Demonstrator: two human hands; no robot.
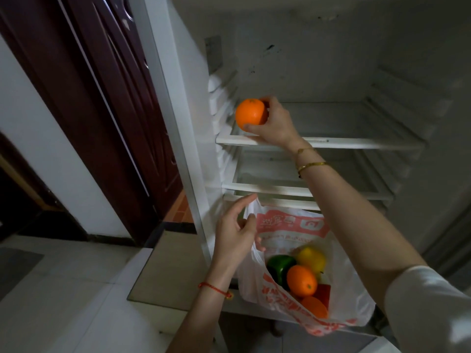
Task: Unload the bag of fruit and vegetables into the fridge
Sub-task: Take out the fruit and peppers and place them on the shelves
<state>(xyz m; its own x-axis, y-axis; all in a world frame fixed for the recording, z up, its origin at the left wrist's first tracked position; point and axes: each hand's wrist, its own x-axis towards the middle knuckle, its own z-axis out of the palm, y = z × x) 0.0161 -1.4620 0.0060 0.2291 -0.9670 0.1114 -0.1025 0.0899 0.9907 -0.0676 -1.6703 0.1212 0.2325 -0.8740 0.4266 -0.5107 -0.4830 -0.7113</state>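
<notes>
My right hand grips an orange just above the left front corner of the fridge's upper glass shelf. Lower down, my left hand pinches the rim of a white plastic bag with red print and holds it open in front of the fridge. Inside the bag lie a green pepper, a yellow fruit, two more oranges and something red.
The fridge stands open with a second glass shelf below the first; both shelves are bare. A dark wooden door is to the left. Pale floor tiles spread at lower left.
</notes>
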